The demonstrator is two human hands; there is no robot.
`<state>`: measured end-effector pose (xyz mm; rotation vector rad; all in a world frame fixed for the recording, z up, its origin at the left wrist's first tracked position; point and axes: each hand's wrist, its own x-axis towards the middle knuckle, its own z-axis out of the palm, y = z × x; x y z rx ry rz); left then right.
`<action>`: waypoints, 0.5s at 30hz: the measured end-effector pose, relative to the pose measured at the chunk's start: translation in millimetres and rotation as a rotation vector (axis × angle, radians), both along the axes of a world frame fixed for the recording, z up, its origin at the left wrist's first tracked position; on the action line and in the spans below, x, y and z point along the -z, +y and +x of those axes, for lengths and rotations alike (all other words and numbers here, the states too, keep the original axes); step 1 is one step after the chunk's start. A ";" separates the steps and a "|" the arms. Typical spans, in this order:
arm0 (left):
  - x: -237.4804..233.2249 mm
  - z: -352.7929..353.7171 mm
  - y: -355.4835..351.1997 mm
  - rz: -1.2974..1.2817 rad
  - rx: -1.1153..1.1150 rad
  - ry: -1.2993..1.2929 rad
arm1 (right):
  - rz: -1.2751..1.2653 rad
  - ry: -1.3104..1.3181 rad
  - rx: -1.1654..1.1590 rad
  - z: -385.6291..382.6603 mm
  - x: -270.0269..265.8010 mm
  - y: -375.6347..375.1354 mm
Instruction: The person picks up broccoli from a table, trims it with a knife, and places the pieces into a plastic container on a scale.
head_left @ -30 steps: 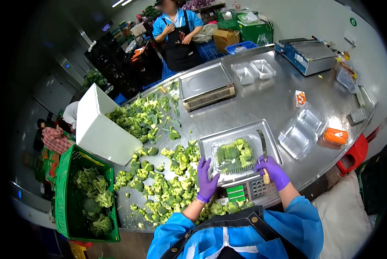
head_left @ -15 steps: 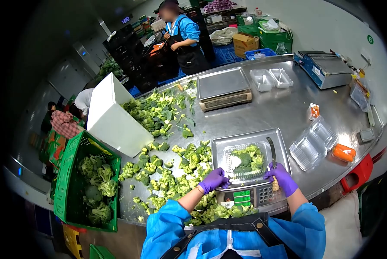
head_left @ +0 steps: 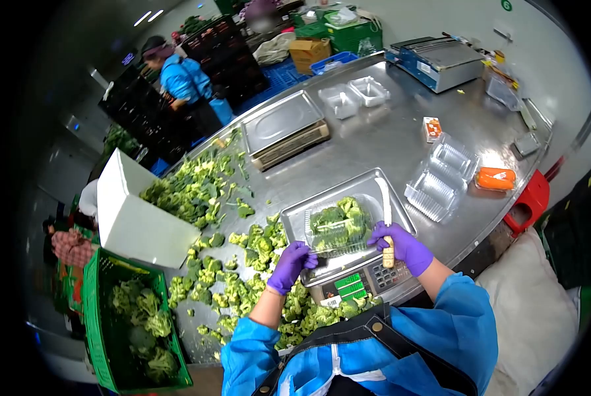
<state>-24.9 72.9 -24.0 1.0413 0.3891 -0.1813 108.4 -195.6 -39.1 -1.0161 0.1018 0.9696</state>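
A clear plastic container (head_left: pixel 332 228) with broccoli florets (head_left: pixel 349 218) in it lies on the metal tray (head_left: pixel 294 226) of a scale. My left hand (head_left: pixel 291 265), in a purple glove, is closed with its fingertips at the container's near left corner. In my right hand (head_left: pixel 404 248), gloved the same, the fingers wrap the light handle of a knife (head_left: pixel 386 203), its blade pointing away from me. The right fingertips reach the container's right side. Below the tray, the scale's green display (head_left: pixel 352 286) is lit.
Loose broccoli (head_left: pixel 256 247) covers the table's left, spilling from a tipped white foam box (head_left: pixel 134 214). A green crate (head_left: pixel 99 323) holds more. Another scale (head_left: pixel 285 125), empty containers (head_left: pixel 440 178), an orange wrapped pack (head_left: pixel 495 178) and a wrapping machine (head_left: pixel 437 63) stand around. A co-worker (head_left: pixel 183 86) is behind.
My view has turned, shifting the table leftward and down in the picture. The knife blade now shows bright instead of dark. Both hands stay by the container; the co-worker behind has turned and bent.
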 end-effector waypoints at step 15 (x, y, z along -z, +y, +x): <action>4.1 -25.3 -26.5 -0.201 -0.124 -0.218 | 0.158 -0.280 0.566 141.1 1.2 -36.1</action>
